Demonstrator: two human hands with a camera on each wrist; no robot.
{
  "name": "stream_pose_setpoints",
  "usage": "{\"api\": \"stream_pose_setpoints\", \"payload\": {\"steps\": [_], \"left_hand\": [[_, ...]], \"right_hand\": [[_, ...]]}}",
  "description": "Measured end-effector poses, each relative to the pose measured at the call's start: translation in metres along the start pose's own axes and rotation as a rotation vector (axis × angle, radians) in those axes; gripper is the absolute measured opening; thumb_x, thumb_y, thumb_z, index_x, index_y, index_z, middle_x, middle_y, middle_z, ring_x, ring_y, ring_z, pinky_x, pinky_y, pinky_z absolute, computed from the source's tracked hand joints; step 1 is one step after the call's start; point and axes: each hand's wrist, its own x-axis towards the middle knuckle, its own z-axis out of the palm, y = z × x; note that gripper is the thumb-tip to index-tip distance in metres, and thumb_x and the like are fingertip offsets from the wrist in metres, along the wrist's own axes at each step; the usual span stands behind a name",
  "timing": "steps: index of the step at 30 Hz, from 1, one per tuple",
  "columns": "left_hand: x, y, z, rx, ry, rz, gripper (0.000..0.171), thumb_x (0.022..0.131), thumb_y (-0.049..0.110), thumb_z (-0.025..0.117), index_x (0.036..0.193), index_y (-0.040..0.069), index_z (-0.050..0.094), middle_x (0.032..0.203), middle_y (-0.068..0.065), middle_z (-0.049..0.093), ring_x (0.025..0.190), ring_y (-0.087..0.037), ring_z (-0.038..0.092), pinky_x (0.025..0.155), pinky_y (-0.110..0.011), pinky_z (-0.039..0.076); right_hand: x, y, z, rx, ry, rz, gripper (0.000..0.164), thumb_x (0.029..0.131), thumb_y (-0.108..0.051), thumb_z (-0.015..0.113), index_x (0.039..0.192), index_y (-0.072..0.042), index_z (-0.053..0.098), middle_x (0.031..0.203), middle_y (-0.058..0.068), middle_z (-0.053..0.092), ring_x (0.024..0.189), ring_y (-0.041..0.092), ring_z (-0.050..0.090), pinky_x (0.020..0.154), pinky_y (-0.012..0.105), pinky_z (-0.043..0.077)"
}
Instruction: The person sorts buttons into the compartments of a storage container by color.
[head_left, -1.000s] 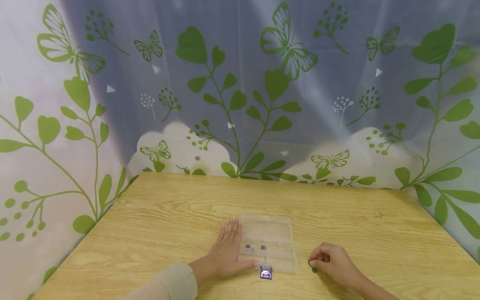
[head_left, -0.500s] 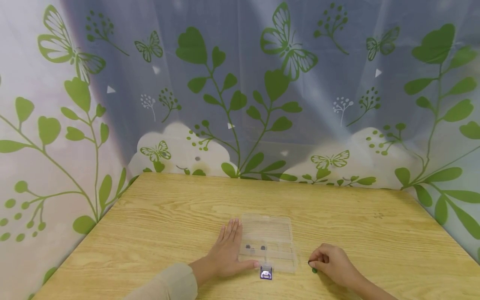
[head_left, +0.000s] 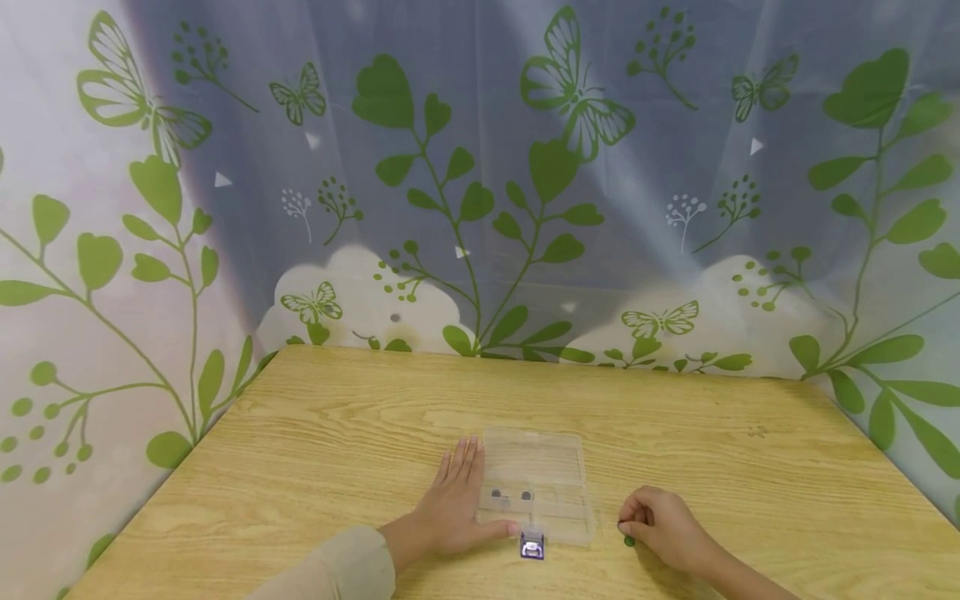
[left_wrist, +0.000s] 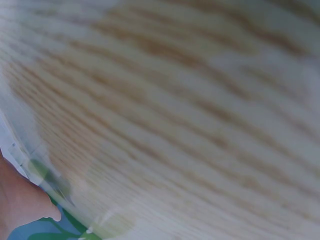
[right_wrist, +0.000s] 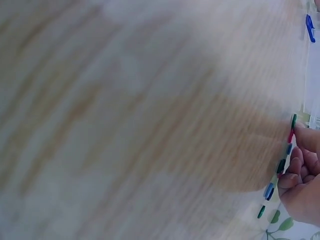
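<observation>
Pinching with the right hand (head_left: 667,529) a small dark piece (head_left: 621,525) close to the bench (head_left: 360,425); bracing with the straight-fingered left hand (head_left: 453,504) at the opposite side of a clear box (head_left: 558,458).
Probably best to grip lightly by the edge, away from the green piece (head_left: 628,541), with the box steadied. Hard to make out: exact fingertip contact, partly covered; compartment layout, lost in clear plastic.
</observation>
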Motion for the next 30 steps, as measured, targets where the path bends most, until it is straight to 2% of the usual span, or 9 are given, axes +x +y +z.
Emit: {"api": "stream_pose_setpoints", "payload": {"steps": [7, 12, 23, 30], "left_hand": [[0.0004, -0.0020, 0.0014, 0.005, -0.002, 0.003, 0.105, 0.083, 0.069, 0.044, 0.146, -0.007, 0.007, 0.154, -0.025, 0.002, 0.143, -0.037, 0.001, 0.118, -0.049, 0.007], [-0.0005, -0.0022, 0.0020, -0.002, -0.006, 0.002, 0.106, 0.083, 0.070, 0.043, 0.146, -0.007, 0.007, 0.154, -0.025, 0.001, 0.143, -0.037, 0.001, 0.117, -0.049, 0.007], [0.0010, -0.0023, 0.0015, 0.007, -0.004, 0.004, 0.106, 0.083, 0.070, 0.043, 0.146, -0.007, 0.008, 0.154, -0.025, 0.002, 0.143, -0.037, 0.001, 0.118, -0.049, 0.007], [0.0012, -0.0027, 0.0023, 0.006, -0.001, 0.007, 0.106, 0.083, 0.069, 0.044, 0.145, -0.008, 0.008, 0.153, -0.025, 0.002, 0.143, -0.038, 0.001, 0.117, -0.050, 0.008]], "right_hand": [[-0.0002, 0.0028, -0.0007, 0.032, 0.006, -0.011, 0.011, 0.082, -0.008, 0.067, 0.081, -0.001, 0.059, 0.069, 0.001, 0.054, 0.057, -0.001, 0.041, 0.050, 0.016, 0.039], [-0.0005, 0.0034, -0.0012, 0.029, 0.029, -0.021, 0.009, 0.084, -0.009, 0.065, 0.080, -0.001, 0.062, 0.071, 0.001, 0.060, 0.058, -0.002, 0.043, 0.051, 0.017, 0.041], [-0.0010, 0.0017, -0.0040, 0.086, 0.043, 0.036, 0.010, 0.088, -0.004, 0.058, 0.085, 0.004, 0.063, 0.076, 0.007, 0.066, 0.063, 0.001, 0.054, 0.055, 0.017, 0.045], [-0.0008, 0.0007, -0.0035, 0.104, 0.065, 0.083, 0.011, 0.089, -0.004, 0.057, 0.085, 0.005, 0.063, 0.078, 0.008, 0.067, 0.064, 0.003, 0.055, 0.052, 0.017, 0.043]]}}
